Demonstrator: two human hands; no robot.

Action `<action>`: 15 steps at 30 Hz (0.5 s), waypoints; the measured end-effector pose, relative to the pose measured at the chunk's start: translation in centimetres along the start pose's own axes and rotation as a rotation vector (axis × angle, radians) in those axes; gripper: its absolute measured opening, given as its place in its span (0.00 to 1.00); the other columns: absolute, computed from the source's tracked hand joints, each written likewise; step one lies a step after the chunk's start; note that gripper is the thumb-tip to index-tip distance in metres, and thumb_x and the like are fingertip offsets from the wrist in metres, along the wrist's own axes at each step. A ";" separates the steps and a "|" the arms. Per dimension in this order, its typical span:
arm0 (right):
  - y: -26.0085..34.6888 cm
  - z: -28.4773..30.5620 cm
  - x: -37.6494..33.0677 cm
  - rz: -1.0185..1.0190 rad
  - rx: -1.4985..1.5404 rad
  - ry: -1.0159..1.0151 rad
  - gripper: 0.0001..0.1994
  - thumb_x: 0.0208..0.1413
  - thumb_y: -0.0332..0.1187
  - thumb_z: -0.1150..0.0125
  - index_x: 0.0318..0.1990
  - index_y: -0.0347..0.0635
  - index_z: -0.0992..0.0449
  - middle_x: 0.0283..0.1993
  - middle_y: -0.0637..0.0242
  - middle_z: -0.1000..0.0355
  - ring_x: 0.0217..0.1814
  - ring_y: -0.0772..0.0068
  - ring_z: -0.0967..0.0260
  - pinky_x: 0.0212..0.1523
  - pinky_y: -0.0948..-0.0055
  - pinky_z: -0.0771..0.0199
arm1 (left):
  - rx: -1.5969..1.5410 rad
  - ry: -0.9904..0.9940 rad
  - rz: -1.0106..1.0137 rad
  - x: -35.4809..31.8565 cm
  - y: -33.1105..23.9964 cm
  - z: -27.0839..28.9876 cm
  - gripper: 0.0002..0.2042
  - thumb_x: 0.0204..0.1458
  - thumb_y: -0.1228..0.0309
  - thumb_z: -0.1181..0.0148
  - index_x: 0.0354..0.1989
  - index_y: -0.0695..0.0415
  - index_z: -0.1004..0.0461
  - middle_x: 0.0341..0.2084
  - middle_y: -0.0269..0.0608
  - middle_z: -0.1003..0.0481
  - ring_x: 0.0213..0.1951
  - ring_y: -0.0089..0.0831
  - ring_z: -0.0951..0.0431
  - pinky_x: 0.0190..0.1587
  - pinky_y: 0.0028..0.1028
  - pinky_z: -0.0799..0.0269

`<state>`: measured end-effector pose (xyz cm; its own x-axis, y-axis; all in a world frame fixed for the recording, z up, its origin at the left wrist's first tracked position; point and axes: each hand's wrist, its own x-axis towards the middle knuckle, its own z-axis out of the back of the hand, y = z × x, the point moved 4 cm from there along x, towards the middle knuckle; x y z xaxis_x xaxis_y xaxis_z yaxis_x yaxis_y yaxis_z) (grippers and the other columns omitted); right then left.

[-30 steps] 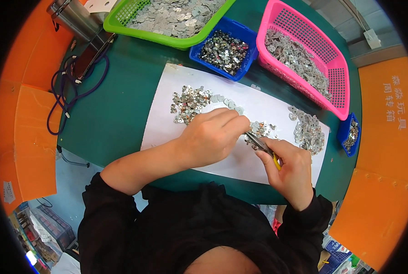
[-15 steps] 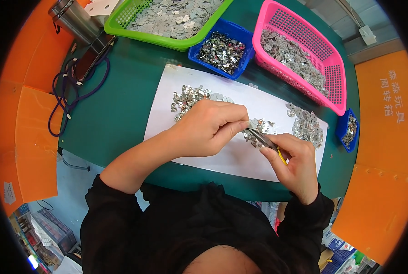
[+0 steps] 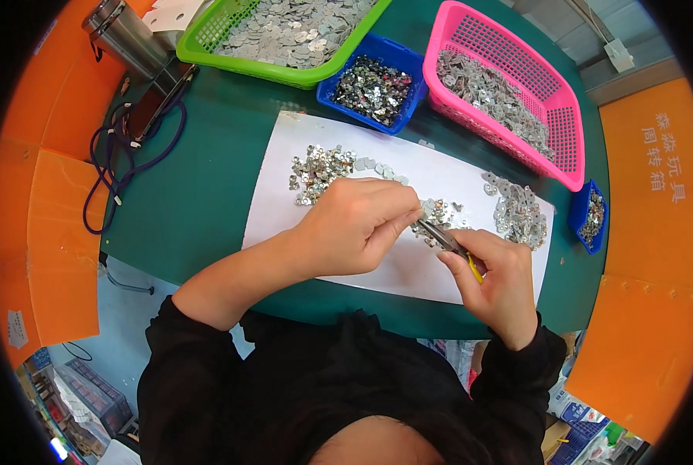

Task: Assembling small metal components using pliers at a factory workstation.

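My right hand [image 3: 493, 271] is closed round yellow-handled pliers [image 3: 447, 236], whose dark jaws point up and left. My left hand [image 3: 369, 221] is pinched at the plier tips; whatever lies between its fingertips is too small and covered to make out. Both hands are over a white sheet [image 3: 284, 232]. Beneath the plier tips lies a small pile of shiny metal pieces [image 3: 437, 209]. Left of it, past my left hand, is a heap of small silvery and gold parts [image 3: 321, 167], with flat grey discs [image 3: 377, 167] beside it. Clear-looking perforated discs [image 3: 519, 213] are piled at the sheet's right end.
Along the back stand a green basket [image 3: 307, 76] of flat discs, a blue tub [image 3: 403, 124] of shiny bits and a pink basket [image 3: 509, 147]. A smaller blue tub [image 3: 594, 244] is at the right. A steel flask [image 3: 129, 43] and a purple cable [image 3: 129, 170] lie left.
My hands stay together at the plier tips, the left fingers shifting only slightly. The whole view has moved a little.
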<state>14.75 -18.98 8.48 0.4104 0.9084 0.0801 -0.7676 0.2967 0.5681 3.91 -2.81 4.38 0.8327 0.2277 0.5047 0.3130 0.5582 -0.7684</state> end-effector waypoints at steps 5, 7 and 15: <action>-0.7 0.2 0.1 0.085 -0.141 -0.012 0.10 0.50 0.32 0.30 0.37 0.38 0.19 0.25 0.61 0.26 0.22 0.61 0.30 0.23 0.69 0.34 | 0.003 0.068 0.011 0.3 0.1 0.2 0.01 0.54 0.79 0.41 0.31 0.62 0.26 0.20 0.41 0.27 0.22 0.38 0.26 0.26 0.30 0.32; -0.5 0.6 0.5 0.110 -0.217 0.019 0.09 0.49 0.30 0.30 0.37 0.37 0.19 0.25 0.60 0.26 0.23 0.61 0.30 0.25 0.69 0.34 | -0.034 0.159 0.130 0.5 0.3 0.0 0.02 0.52 0.78 0.38 0.32 0.62 0.25 0.22 0.40 0.25 0.26 0.39 0.23 0.29 0.30 0.29; -0.6 0.5 1.4 0.223 -0.247 -0.113 0.10 0.47 0.29 0.29 0.37 0.38 0.20 0.29 0.60 0.28 0.31 0.59 0.30 0.31 0.66 0.33 | 0.086 0.196 0.090 1.0 0.8 2.0 0.07 0.51 0.78 0.35 0.38 0.63 0.23 0.29 0.42 0.21 0.29 0.33 0.20 0.32 0.26 0.25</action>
<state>15.99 -18.02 8.68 0.2604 0.9245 0.2783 -0.9349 0.1694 0.3119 4.05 -0.55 5.03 0.9310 0.1253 0.3430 0.2001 0.6107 -0.7662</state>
